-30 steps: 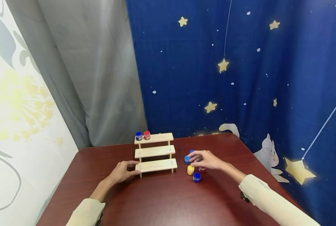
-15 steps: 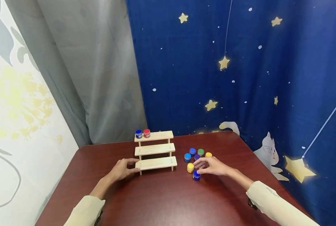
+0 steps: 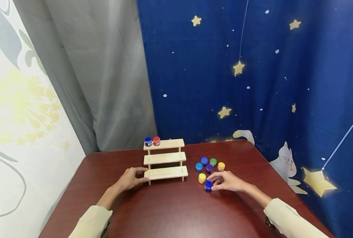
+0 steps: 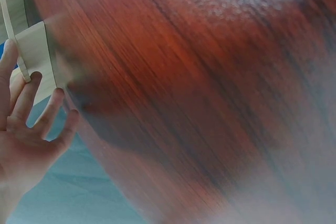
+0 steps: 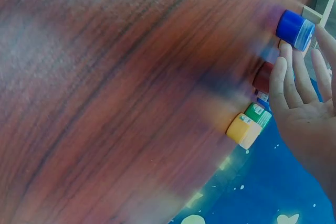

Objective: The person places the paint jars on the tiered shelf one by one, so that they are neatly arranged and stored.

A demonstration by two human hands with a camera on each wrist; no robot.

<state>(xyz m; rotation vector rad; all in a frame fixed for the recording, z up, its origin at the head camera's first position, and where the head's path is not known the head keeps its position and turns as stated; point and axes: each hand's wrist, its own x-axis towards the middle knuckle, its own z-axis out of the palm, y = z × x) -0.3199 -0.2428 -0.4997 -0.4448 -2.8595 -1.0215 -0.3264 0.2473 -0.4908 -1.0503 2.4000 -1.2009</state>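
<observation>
My left hand holds the left end of the lowest tier of a three-tier wooden stand, thumb in front and index finger behind. In the left wrist view, that hand's fingers reach along the pale wood. My right hand has thumb and fingertips around a small dark blue paint jar, which stands on the table. The right wrist view shows the same blue jar against the thumb and fingertips. Just behind it stands a yellow jar.
Behind the right hand are light blue, blue, green, purple and orange-yellow jars. A dark red jar is partly hidden. Blue and red jars stand on the top tier.
My right hand has moved from above the jar group toward me, down to the front blue jar, uncovering the jars behind. My left hand stays at the stand. The view has shifted slightly.
</observation>
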